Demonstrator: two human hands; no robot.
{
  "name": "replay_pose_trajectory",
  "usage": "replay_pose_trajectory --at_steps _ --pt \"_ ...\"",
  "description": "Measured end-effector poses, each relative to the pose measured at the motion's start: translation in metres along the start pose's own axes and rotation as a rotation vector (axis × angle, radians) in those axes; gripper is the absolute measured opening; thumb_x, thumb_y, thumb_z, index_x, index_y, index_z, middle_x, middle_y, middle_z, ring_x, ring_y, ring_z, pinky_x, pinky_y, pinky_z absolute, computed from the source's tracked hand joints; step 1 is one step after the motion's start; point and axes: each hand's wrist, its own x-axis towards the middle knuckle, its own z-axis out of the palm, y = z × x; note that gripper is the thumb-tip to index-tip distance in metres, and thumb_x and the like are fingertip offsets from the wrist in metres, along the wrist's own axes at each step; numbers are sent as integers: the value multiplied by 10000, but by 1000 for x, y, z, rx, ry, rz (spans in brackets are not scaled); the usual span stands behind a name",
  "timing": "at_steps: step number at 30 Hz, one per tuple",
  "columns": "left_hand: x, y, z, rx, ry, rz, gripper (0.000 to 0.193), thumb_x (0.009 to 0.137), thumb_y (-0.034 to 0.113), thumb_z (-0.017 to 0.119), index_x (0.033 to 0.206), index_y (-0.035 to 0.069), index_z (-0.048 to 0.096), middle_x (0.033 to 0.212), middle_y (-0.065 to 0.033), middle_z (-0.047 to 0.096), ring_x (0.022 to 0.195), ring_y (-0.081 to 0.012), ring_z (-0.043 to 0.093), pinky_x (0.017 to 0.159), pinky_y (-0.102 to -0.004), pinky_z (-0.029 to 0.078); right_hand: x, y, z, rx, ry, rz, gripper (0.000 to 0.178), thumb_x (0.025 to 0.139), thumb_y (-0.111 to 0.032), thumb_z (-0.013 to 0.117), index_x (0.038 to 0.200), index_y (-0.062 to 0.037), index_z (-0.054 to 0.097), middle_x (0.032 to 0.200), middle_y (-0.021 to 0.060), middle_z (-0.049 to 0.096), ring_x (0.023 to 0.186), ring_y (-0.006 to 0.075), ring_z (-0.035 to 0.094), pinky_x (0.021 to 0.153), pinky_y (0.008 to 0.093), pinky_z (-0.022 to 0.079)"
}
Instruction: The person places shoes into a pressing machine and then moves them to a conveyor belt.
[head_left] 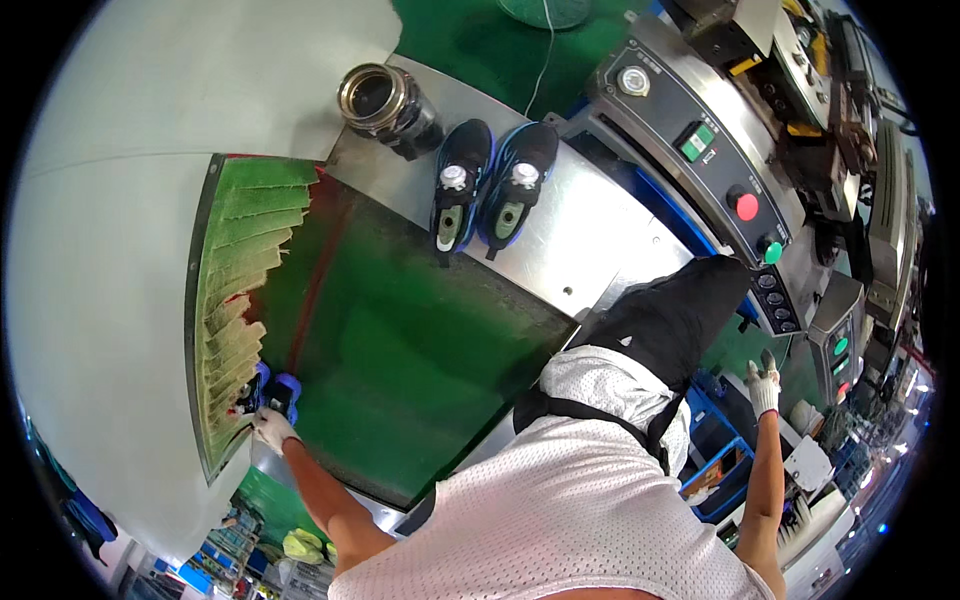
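My left hand (272,428), in a white glove, is closed at the near end of a pair of dark shoes with blue-purple soles (284,396). The pair sits at the left edge of the green conveyor belt (400,330), beside a curtain of green strips (245,220). The fingertips are partly hidden against the shoes. Out to the right, my gloved right hand (765,386) holds nothing visible, its fingers stretched apart. Straight ahead, a second pair of black shoes with blue edges (517,188) rests on the metal ledge (590,225), with greenish lasts showing in their openings.
A dark bottle with a wide metal rim (405,125) stands on the ledge near the shoes. To the right is a control panel (690,140) with buttons and knobs. A blue cart (725,425) stands by my right arm. The large pale machine housing (110,250) borders the belt on the left.
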Motion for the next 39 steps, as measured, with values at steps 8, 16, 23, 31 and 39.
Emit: replay_pose_trajectory --at_steps 8,16,23,31,39 --pt "-168 125 -54 -158 14 837 286 1044 261 584 949 32 727 970 -146 702 1018 -390 627 872 -509 521 -31 -132 -17 306 -63 -139 585 1018 -150 675 1557 -42 476 1488 180 607 1212 258 663 1008 373 532" --pt "-322 255 -122 -649 -399 1160 225 843 66 790 1048 79 698 1106 -133 617 855 -266 648 776 -398 554 -108 -376 -66 758 -523 -366 606 924 -192 740 1458 18 543 1408 252 623 1342 349 593 1099 402 502" --pt "-453 378 -276 -816 -655 1835 244 762 107 836 982 73 737 1024 -133 675 883 -321 694 748 -417 574 -115 -434 -40 477 -88 -998 731 828 -270 778 1399 84 491 1291 301 624 1121 428 677 964 480 557" --pt "-566 578 -409 -929 -144 2533 420 855 216 815 1201 18 686 1197 -193 673 1124 -396 656 984 -468 534 -84 -301 -69 1604 -615 -220 650 893 -239 839 1441 -28 561 1283 70 695 1131 157 659 987 327 541" --pt "-657 852 -399 -651 46 2150 597 952 386 727 1400 20 581 1335 -221 635 1238 -368 632 1056 -442 502 -111 -238 -47 2336 -296 -110 812 849 -196 857 1521 42 469 1402 147 662 1229 261 674 1078 442 535"
